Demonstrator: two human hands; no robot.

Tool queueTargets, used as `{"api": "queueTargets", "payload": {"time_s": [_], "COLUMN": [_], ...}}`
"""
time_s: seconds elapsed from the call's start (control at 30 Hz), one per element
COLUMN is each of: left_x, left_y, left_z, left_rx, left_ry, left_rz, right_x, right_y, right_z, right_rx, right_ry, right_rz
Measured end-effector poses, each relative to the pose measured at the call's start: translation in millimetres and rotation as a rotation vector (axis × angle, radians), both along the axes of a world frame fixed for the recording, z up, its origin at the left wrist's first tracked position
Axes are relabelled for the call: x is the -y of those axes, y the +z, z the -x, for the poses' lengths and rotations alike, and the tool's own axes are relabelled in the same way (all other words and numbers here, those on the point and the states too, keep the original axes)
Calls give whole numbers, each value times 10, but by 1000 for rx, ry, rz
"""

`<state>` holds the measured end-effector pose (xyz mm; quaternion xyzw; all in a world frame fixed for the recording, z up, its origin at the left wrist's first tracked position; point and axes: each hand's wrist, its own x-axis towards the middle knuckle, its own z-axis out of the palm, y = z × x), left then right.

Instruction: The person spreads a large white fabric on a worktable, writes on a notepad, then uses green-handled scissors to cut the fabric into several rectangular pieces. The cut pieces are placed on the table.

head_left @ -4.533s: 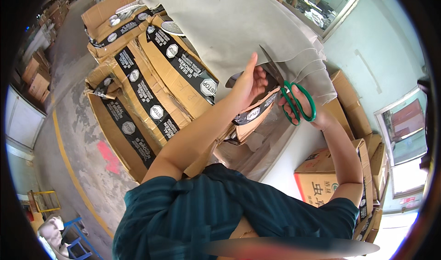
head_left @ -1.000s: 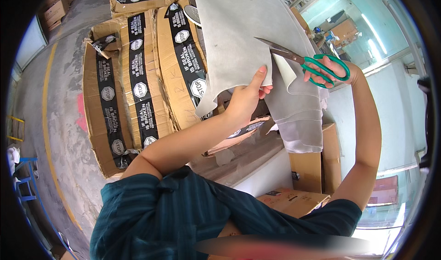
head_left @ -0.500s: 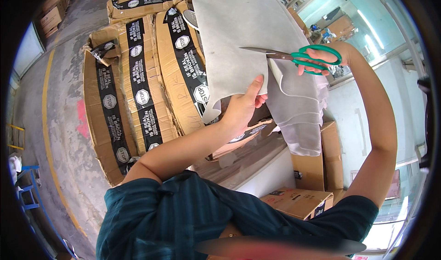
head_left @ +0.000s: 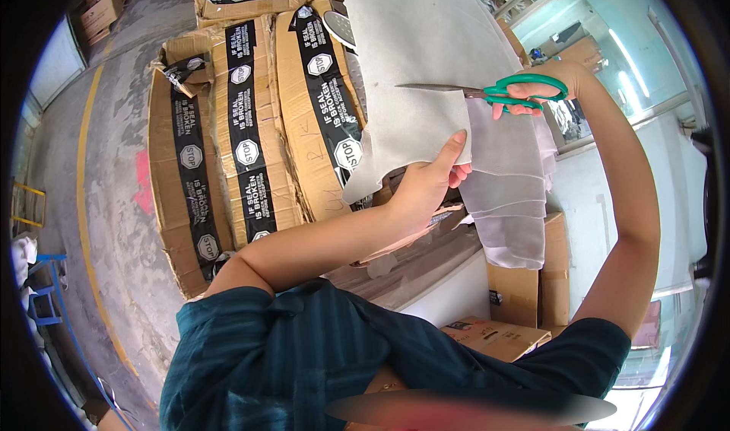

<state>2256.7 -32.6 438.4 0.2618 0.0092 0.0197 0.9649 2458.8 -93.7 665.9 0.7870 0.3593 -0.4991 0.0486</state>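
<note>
A large sheet of light grey material (head_left: 418, 39), like leather or fabric, lies over the cardboard boxes ahead of me. My left hand (head_left: 433, 184) pinches the near edge of a flap of it, thumb on top and fingers beneath. My right hand (head_left: 528, 96) is closed round the green handles of a pair of scissors (head_left: 525, 89). The blades lie across the sheet, pointing left, at the end of a cut above the flap. Whether the lower blade is under the sheet is hidden. More layers of grey material (head_left: 502, 225) hang down below the scissors.
Taped cardboard boxes (head_left: 293, 138) stand side by side to the left of the sheet. More cartons (head_left: 494, 337) are below on the right. A pale wall with windows (head_left: 608, 172) rises at the right. The concrete floor (head_left: 122, 172) with a yellow line runs along the left.
The scissor blades have come closer together and the cut edge looks longer. My left hand has shifted right with the flap. The whole view has moved slightly.
</note>
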Motion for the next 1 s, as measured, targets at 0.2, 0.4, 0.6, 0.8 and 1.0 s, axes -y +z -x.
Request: {"api": "queueTargets", "payload": {"time_s": [0.2,0.4,0.6,0.8,1.0], "left_x": [-56,30,29,59,120], "left_y": [-15,26,55,89,59], "left_z": [61,59,85,47,103], "left_rx": [-8,-46,-108,-86,-7], "left_ry": [-26,-85,-100,-90,18], "left_rz": [-54,-31,-135,-149,-131], "right_x": [-82,-266,-514,-485,-213], "right_y": [227,73,203,261,134], "right_z": [-24,133,289,377,416], "right_rx": [17,70,284,317,192], "right_ry": [40,144,-26,8,14], "right_rz": [6,21,259,273,158]}}
